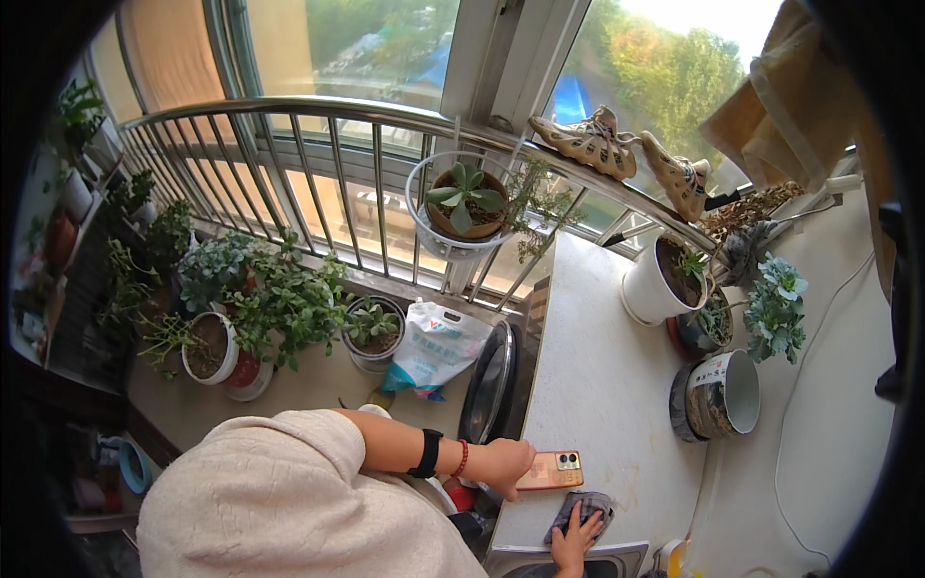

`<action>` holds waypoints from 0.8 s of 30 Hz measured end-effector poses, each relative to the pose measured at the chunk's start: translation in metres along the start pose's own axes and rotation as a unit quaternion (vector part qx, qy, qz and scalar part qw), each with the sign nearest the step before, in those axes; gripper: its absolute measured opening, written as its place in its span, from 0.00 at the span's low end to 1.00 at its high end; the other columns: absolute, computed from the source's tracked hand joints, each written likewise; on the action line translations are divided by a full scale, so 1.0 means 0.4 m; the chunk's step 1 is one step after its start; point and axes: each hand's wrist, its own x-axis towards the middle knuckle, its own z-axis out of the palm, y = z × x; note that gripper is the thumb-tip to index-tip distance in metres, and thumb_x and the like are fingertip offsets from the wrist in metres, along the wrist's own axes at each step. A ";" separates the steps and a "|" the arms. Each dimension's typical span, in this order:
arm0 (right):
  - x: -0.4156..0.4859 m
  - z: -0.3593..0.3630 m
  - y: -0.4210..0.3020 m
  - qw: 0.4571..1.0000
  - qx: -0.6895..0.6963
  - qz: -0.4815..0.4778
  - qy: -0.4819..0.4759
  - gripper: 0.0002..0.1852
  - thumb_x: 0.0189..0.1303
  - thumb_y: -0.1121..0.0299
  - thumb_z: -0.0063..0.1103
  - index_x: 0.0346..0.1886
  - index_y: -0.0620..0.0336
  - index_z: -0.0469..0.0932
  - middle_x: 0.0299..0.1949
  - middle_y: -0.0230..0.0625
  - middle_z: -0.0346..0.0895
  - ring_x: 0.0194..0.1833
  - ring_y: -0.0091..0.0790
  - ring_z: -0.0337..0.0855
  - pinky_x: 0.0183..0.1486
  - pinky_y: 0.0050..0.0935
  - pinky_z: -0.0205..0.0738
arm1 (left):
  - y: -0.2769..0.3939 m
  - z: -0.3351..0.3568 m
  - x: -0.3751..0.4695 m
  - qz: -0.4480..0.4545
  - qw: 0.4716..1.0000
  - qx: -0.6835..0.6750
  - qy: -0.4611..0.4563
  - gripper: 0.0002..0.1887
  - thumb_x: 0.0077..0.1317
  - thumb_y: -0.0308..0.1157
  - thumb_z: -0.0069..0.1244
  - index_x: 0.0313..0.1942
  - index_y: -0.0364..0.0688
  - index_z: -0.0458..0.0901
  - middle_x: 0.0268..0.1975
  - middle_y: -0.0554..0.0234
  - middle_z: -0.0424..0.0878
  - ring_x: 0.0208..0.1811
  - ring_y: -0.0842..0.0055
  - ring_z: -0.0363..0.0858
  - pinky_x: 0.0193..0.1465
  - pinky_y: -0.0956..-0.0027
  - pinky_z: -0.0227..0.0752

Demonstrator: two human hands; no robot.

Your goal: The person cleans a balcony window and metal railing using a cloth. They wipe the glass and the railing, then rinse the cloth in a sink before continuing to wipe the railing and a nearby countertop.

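My left hand point(512, 466), with a black band and a red bead bracelet at the wrist, grips one end of a smartphone point(551, 469) in a pinkish-orange case. The phone lies with its camera side up at the counter's near edge. Just below it in the view, my right hand point(578, 536) presses a crumpled grey cloth point(560, 522) onto the white countertop point(600, 404), fingers spread over it. Faint yellowish stains mark the surface to the right of the phone. Part of the cloth is hidden under my right hand.
A metal sink point(632, 555) borders the counter at the bottom. A round black-rimmed lid point(488, 383) stands beside the counter. White pot point(654, 289), a stained container point(723, 397) and other potted plants line the far side. Shoes point(589, 144) sit on the metal railing point(289, 106).
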 end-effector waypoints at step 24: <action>0.197 0.043 -0.633 0.993 -0.071 0.032 0.091 0.39 0.65 0.65 0.59 0.76 0.31 0.52 0.79 0.51 0.25 0.78 0.60 0.28 0.71 0.69 0.36 | -0.628 -0.813 -0.492 -0.206 0.788 0.050 0.578 0.45 0.45 0.49 0.63 0.57 0.23 0.69 0.46 0.39 0.80 0.47 0.52 0.82 0.50 0.59 0.78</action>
